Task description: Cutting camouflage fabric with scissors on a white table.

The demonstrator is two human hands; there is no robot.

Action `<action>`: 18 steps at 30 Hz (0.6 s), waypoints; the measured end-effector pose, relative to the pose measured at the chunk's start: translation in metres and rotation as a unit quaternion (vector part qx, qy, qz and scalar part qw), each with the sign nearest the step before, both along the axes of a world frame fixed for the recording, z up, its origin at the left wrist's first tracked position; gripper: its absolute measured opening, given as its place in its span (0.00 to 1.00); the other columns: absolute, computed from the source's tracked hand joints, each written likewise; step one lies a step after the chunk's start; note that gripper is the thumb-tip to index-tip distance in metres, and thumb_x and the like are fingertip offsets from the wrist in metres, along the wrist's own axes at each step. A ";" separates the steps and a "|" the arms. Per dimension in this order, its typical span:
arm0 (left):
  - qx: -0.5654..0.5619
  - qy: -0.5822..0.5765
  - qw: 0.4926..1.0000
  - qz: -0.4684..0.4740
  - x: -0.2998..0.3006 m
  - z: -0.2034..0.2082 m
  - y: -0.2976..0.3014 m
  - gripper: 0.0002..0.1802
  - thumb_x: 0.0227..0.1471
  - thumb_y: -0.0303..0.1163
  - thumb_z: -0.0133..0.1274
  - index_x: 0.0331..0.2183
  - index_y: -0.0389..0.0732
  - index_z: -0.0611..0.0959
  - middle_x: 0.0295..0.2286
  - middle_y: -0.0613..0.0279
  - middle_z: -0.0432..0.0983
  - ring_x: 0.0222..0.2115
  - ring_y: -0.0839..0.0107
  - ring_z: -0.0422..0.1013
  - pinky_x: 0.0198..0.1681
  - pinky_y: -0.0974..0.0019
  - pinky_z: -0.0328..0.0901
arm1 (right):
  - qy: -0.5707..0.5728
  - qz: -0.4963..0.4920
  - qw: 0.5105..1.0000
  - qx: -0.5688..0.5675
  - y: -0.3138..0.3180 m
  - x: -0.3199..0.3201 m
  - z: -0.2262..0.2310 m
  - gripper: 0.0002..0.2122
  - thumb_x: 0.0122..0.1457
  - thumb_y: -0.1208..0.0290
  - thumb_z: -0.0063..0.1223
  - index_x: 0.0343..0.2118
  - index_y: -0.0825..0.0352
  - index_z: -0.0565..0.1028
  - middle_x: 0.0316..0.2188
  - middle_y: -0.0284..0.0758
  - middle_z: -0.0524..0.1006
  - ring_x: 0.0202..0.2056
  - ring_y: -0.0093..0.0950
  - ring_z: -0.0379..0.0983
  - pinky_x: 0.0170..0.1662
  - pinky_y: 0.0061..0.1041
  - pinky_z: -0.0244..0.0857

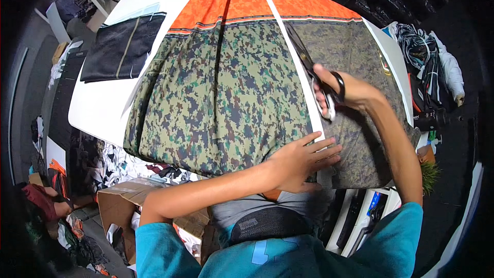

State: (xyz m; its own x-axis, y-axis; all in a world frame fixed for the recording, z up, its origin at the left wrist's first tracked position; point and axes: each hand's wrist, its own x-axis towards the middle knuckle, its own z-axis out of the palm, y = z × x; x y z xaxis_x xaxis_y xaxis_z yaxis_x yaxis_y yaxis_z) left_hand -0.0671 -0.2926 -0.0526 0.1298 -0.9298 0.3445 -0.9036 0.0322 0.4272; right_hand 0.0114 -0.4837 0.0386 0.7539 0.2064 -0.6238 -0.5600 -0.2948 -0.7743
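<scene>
A camouflage fabric with an orange band along its far side lies spread over the white table, its near edge hanging over. A white strip runs across it from far to near, and right of this strip the cloth looks duller and browner. My right hand grips large dark scissors, whose blades point away from me along the strip. My left hand rests flat on the strip's near end, fingers spread toward the right.
Folded black cloth lies on the white table at left. Below stands a cardboard box near white scraps. Bundled cords and fabric sit at right, a green tuft nearer. Part of another person shows at lower left.
</scene>
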 end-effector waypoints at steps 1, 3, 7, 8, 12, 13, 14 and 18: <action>0.002 -0.002 1.000 -0.001 0.000 0.000 -0.001 0.40 0.52 0.55 0.46 0.60 0.41 0.65 0.63 0.57 0.54 0.65 0.60 0.48 0.67 0.51 0.42 | 0.007 -0.002 1.000 0.018 -0.006 -0.010 0.000 0.27 0.64 0.42 0.41 0.29 0.67 0.69 0.20 0.34 0.70 0.20 0.26 0.68 0.26 0.27 0.66; 0.004 0.006 1.000 -0.007 0.000 0.001 -0.001 0.40 0.53 0.57 0.45 0.61 0.42 0.65 0.63 0.57 0.53 0.65 0.59 0.47 0.67 0.50 0.41 | 0.007 -0.003 0.999 0.043 -0.018 -0.030 -0.002 0.27 0.64 0.41 0.40 0.30 0.67 0.69 0.21 0.34 0.70 0.21 0.26 0.68 0.27 0.28 0.67; 0.017 0.018 1.000 -0.014 0.004 0.007 -0.001 0.41 0.54 0.58 0.44 0.61 0.43 0.64 0.64 0.56 0.53 0.65 0.58 0.47 0.67 0.50 0.41 | -0.018 -0.056 0.988 0.141 -0.042 -0.059 -0.015 0.26 0.64 0.42 0.40 0.31 0.66 0.69 0.22 0.34 0.71 0.21 0.25 0.68 0.27 0.25 0.66; 0.018 0.026 0.999 -0.018 0.005 0.013 -0.001 0.41 0.55 0.59 0.43 0.62 0.43 0.63 0.64 0.55 0.52 0.66 0.57 0.46 0.67 0.49 0.42 | -0.037 -0.067 0.983 0.166 -0.049 -0.066 -0.015 0.25 0.65 0.42 0.41 0.31 0.66 0.69 0.22 0.33 0.71 0.21 0.25 0.68 0.27 0.24 0.66; -0.004 0.147 0.989 -0.026 0.019 0.040 0.006 0.39 0.57 0.56 0.46 0.62 0.43 0.64 0.64 0.51 0.51 0.65 0.50 0.46 0.65 0.47 0.48 | -0.119 -0.098 0.966 0.208 -0.081 -0.072 -0.020 0.23 0.65 0.45 0.42 0.31 0.66 0.70 0.23 0.33 0.71 0.21 0.24 0.68 0.27 0.22 0.65; 0.003 0.140 0.990 -0.026 0.030 0.048 0.010 0.39 0.57 0.56 0.46 0.62 0.43 0.64 0.64 0.51 0.51 0.65 0.50 0.46 0.65 0.47 0.48 | -0.154 -0.112 0.962 0.196 -0.090 -0.071 -0.028 0.22 0.65 0.47 0.43 0.32 0.66 0.70 0.23 0.33 0.71 0.22 0.24 0.67 0.27 0.22 0.65; 0.027 0.098 0.994 0.031 0.047 0.057 0.016 0.36 0.57 0.53 0.49 0.61 0.43 0.66 0.63 0.50 0.51 0.64 0.49 0.48 0.64 0.47 0.50 | -0.190 -0.126 0.956 0.182 -0.099 -0.069 -0.035 0.21 0.66 0.49 0.43 0.32 0.66 0.70 0.24 0.33 0.71 0.22 0.23 0.67 0.27 0.22 0.65; 0.081 -0.011 0.961 0.264 0.144 0.070 0.066 0.29 0.56 0.41 0.54 0.56 0.40 0.73 0.62 0.49 0.54 0.60 0.47 0.56 0.61 0.49 0.56 | -0.286 -0.168 0.943 0.041 -0.143 -0.066 -0.041 0.15 0.65 0.56 0.47 0.32 0.66 0.70 0.24 0.32 0.71 0.23 0.21 0.66 0.28 0.20 0.64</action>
State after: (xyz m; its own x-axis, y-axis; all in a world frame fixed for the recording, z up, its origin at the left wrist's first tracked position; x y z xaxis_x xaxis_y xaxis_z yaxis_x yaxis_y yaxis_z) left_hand 0.0765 -0.2271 0.0169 0.5931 -0.7777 0.2084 -0.7841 -0.4992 0.3686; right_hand -0.0548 -0.6267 -0.0029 0.9934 -0.0734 -0.0884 -0.0956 -0.1013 -0.9902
